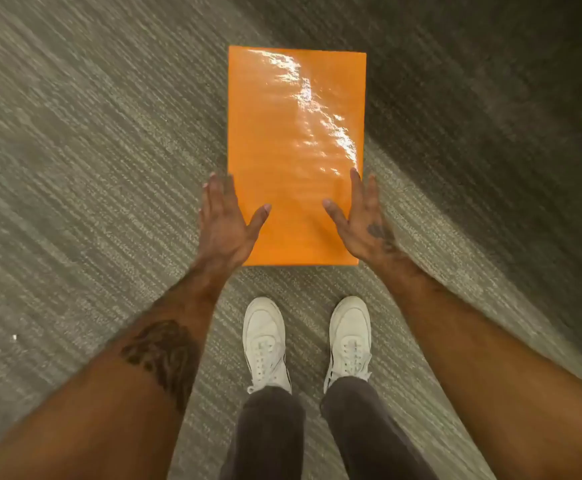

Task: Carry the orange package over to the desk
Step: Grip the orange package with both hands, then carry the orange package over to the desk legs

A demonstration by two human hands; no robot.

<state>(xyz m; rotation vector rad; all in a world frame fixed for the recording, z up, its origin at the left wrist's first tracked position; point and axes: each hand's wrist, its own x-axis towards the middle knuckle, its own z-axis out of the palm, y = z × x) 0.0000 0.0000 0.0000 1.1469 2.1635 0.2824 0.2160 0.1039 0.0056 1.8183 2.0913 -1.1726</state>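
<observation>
A flat, glossy orange package is held out in front of me above the floor, its long side pointing away from me. My left hand grips its near left edge, with the thumb on top and the fingers along the side. On the near right edge my right hand holds it the same way. No desk is in view.
Grey ribbed carpet fills the view and looks streaked by motion. A darker band of carpet runs across the upper right. My white shoes and dark trouser legs stand just below the package.
</observation>
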